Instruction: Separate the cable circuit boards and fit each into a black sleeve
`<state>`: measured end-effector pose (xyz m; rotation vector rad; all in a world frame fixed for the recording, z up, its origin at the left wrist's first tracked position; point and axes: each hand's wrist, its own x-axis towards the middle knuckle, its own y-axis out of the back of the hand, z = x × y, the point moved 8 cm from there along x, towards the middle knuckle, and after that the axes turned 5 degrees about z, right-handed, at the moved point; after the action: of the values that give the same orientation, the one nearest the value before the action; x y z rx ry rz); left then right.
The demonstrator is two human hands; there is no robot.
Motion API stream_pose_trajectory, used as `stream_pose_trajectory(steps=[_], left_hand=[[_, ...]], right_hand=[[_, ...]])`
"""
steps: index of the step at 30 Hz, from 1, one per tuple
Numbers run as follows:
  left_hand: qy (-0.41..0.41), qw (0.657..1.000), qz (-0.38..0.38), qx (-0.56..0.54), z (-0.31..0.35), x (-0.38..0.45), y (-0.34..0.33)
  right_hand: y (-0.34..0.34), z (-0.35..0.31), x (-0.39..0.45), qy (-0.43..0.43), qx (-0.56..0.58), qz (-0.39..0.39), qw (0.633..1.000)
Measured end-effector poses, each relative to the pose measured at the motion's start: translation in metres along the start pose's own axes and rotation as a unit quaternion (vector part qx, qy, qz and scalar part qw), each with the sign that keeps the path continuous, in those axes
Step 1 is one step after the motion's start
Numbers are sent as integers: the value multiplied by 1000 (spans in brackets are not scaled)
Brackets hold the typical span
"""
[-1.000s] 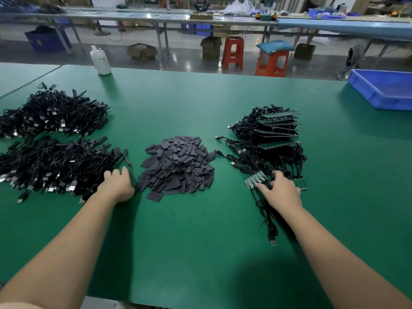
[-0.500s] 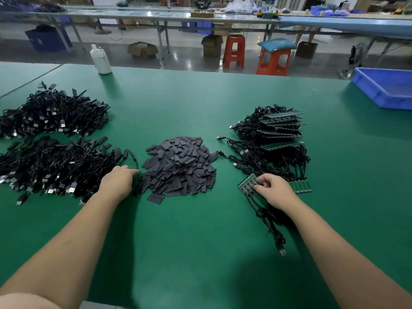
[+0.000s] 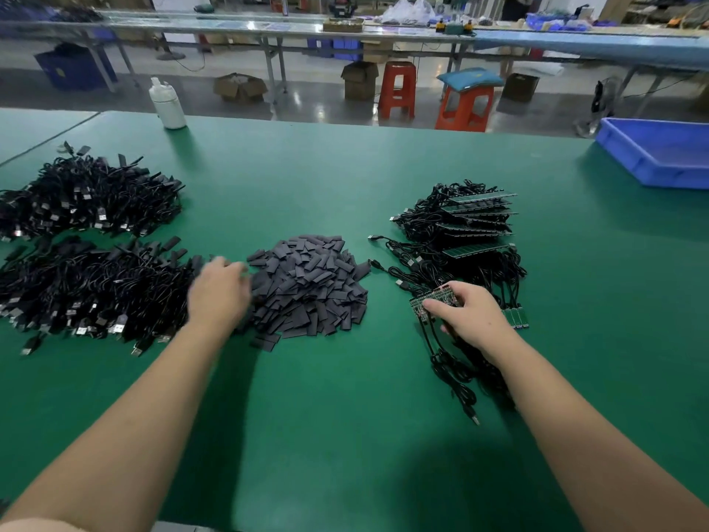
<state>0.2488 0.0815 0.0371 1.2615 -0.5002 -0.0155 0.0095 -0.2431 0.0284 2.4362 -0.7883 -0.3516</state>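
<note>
Green bench (image 3: 345, 435): right hand (image 3: 470, 316) pinches circuit board panel (image 3: 433, 301); left hand (image 3: 218, 295) blurred, grip unclear.

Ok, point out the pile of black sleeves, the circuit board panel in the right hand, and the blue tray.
pile of black sleeves (image 3: 310, 282): head view, middle of the heap.
circuit board panel (image 3: 429, 301): head view, exposed left part beside the fingers.
blue tray (image 3: 652, 168): head view, near wall.
</note>
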Motion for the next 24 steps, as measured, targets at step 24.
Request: stream_pose_trajectory(steps=[24], left_hand=[[-23,849,-237,-472,225,-106,-14]], right_hand=[[20,-35,-34,115,-41,99,988]])
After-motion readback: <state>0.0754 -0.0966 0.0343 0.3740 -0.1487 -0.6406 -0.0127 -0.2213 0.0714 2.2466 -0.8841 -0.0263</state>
